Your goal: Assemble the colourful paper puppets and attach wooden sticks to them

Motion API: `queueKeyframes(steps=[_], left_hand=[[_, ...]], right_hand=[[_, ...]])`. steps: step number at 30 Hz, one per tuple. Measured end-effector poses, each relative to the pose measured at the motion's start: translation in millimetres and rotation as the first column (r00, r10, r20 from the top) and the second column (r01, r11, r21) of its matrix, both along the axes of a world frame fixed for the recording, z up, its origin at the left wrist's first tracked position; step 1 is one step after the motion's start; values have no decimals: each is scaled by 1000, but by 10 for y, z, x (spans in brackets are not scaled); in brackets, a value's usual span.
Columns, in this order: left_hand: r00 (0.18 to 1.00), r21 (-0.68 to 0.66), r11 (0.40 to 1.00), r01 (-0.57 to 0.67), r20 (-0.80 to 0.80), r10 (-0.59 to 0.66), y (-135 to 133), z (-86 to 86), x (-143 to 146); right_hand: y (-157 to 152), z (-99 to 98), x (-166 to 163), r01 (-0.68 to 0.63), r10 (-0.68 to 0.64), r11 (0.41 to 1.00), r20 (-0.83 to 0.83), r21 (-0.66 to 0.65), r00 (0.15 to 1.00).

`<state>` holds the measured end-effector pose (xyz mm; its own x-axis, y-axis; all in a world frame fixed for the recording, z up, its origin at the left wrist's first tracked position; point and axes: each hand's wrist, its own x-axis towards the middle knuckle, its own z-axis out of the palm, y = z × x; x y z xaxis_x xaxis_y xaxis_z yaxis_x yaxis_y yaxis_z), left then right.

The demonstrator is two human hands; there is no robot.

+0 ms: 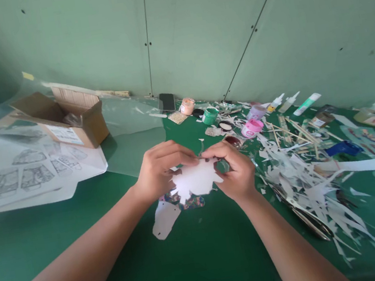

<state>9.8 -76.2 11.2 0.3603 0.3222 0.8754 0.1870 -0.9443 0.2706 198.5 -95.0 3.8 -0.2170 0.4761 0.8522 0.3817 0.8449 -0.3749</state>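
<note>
The left hand (158,168) is partly closed, its fingertips pressed on the upper left edge of the white cut-out (198,179); its thumb is hidden. The right hand (235,167) is curled, and the upper right edge is gripped between its fingers and thumb. The cut-out is thus held between both hands, above the patterned piece (196,202); whether the two touch cannot be told. Pressure should be kept light and even, as the narrow tabs may crease. The piece is best supported from both sides and kept flat. The white punched piece (164,220) lies just below and to the left. To the right, the scissors (306,216) lie among paper scraps (319,193); sleeves and wrists should be kept clear of the open paint jar (252,128) beyond.
</note>
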Motion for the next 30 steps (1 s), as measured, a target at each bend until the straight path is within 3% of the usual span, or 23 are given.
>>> queueKeyframes(steps=[5,11,17,24,30], left_hand=[[1000,8,1000,-17,-24,18,11,-10,-7],[995,49,998,-45,-86,49,8,13,-19],[993,100,994,-50,-97,60,19,-1,-19],[997,-56,997,-46,64,49,9,-32,36],[996,-87,995,-40,71,46,13,-67,39]], right_hand=[[-2,-3,7,13,-12,1000,44,-14,999],[-18,26,9,-68,73,984,27,-165,997],[-3,44,14,-97,107,972,35,-213,994],[-19,-1,-17,4,-1,997,36,-80,999],[-26,26,-25,19,-17,996,22,-86,1000]])
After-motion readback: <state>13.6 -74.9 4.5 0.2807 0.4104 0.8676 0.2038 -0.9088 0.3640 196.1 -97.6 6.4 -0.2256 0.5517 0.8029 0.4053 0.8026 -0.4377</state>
